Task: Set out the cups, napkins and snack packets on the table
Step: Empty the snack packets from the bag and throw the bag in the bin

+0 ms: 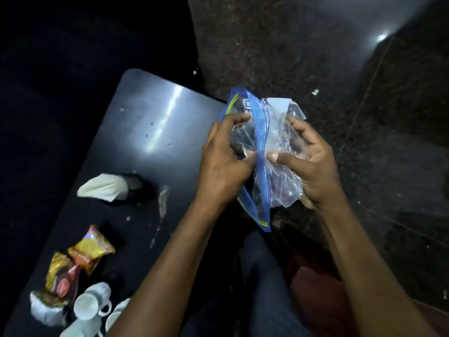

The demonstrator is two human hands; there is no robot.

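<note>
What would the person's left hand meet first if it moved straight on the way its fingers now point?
The clear plastic zip bag with the blue seal strip, which the left hand is pinching. Past it, probably the right hand, though depth is unclear.

Cups [92, 305]: at the table's [136, 122] near corner, partly behind a forearm [155, 276], cut by the frame edge.
Bag [267, 152] contents: dark, indistinct.

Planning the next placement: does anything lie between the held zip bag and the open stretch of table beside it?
Nothing visible does. The left hand and right hand hold the zip bag by the table edge; napkin, snack packets and cups lie farther left.
</note>
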